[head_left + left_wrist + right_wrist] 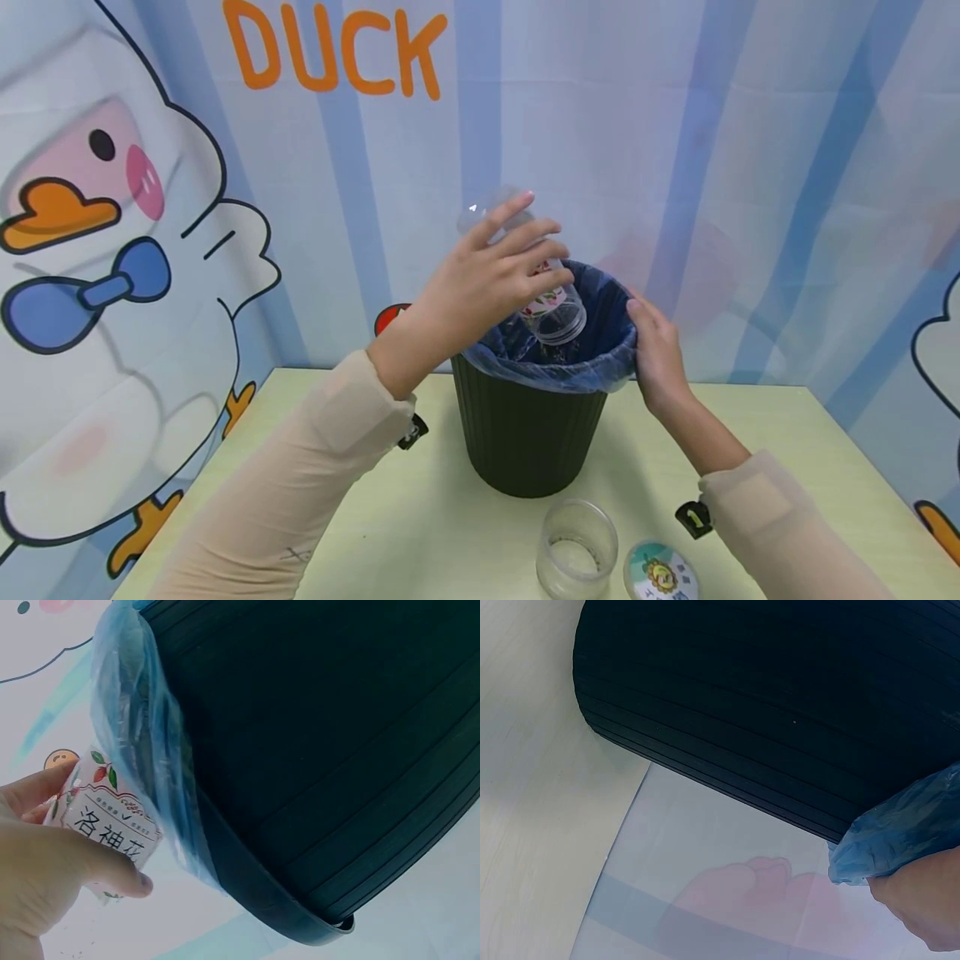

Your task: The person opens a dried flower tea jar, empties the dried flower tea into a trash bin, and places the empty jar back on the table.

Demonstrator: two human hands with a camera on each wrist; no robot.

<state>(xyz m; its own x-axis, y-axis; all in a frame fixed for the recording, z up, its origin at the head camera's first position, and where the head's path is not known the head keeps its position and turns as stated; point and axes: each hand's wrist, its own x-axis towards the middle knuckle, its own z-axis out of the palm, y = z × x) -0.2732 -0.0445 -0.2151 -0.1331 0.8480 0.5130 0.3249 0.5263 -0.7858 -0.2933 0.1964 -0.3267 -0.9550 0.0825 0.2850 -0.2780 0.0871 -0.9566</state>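
Observation:
My left hand [491,279] grips a clear plastic jar [561,321] with a floral label, tilted mouth-down over the trash bin [528,437]. In the left wrist view, the thumb and fingers lie around the jar's printed label [109,821]. The bin is black and ribbed, with a blue plastic bag [558,379] folded over its rim. My right hand [658,354] holds the bin's right rim through the bag; in the right wrist view only part of that hand [922,896] shows. Whether anything is falling from the jar is hard to tell.
The bin stands on a pale yellow-green table [397,500]. Near the front are an uncovered clear jar [576,554] with a little material at its bottom and a round printed lid [662,573]. A striped cartoon backdrop [600,108] hangs behind the table.

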